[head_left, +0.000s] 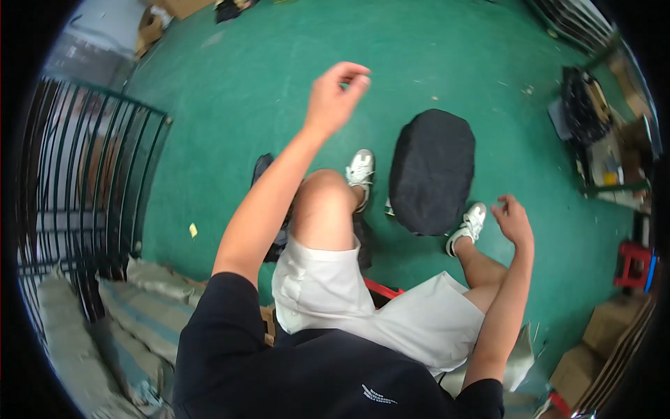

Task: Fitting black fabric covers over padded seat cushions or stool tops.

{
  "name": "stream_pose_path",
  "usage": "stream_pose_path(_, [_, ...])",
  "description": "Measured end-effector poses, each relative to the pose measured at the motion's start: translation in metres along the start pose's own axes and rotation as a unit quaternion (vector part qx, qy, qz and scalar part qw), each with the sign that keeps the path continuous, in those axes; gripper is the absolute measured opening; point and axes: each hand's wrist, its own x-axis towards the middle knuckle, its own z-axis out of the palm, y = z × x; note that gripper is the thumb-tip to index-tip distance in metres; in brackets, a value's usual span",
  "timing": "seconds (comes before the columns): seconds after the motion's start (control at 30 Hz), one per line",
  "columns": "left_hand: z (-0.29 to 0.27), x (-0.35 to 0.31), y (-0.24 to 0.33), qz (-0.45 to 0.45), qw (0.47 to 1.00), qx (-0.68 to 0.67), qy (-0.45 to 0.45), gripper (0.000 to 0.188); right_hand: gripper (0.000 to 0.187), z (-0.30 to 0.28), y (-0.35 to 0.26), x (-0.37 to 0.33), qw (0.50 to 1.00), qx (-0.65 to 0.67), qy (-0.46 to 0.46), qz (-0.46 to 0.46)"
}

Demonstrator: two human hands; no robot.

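Note:
My left hand (336, 99) is raised over the green floor, ahead of my left knee. Its fingers curl loosely toward the thumb with a gap between them, and I see nothing in it. Above my right shoe (469, 227), my right hand (514, 221) hovers with fingers bent and slightly apart, also holding nothing visible. A black, oblong, fabric-covered thing (433, 171) with rounded ends sits on the floor between my feet; its kind is unclear. Neither hand touches it. My left shoe (361, 170) stands to its left.
Dark cloth-like items (264, 167) lie beside my left leg. A green metal rack (125, 153) and stacked woven sacks (132, 314) line the left. Rightward are a shelf (614, 187) with a black plastic bag (585, 105), a red stool (634, 264) and cardboard boxes (600, 335).

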Motion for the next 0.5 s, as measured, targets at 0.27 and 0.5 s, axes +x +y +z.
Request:
stream_pose_path(0.27, [-0.107, -0.259, -0.264, -0.382, 0.878, 0.286, -0.026, 0.026, 0.045, 0.027, -0.042, 0.002, 0.991, 0.095, -0.076, -0.062])
stream_pose_path(0.5, [-0.107, -0.397, -0.27, -0.625, 0.676, 0.384, -0.075, 0.051, 0.047, 0.048, -0.053, 0.005, 0.987, -0.075, -0.143, 0.01])
